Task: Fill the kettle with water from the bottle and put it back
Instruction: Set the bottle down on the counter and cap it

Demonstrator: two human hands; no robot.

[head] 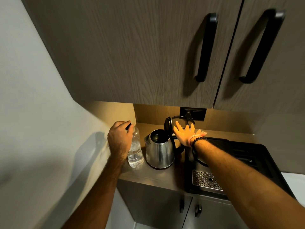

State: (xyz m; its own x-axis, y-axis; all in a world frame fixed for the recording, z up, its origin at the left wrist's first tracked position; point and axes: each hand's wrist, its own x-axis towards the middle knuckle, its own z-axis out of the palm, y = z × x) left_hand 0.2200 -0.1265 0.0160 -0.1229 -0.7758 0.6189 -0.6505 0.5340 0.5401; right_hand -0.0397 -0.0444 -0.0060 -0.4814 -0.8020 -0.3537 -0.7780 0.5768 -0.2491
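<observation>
The left hand (119, 137) grasps the cap end of one upright water bottle (135, 152) on the counter (156, 176), beside one steel kettle (159, 151) with raised lid (168, 125); the right hand (184, 133) hovers flat, fingers spread, holding nothing.

No readable text, label or number anywhere.

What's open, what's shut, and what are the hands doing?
kettle lid: flipped up, open
kettle: upright on counter, off its base
bottle: upright, cap on
left hand: gripping bottle top
right hand: open, empty
cupboard doors: shut
</observation>
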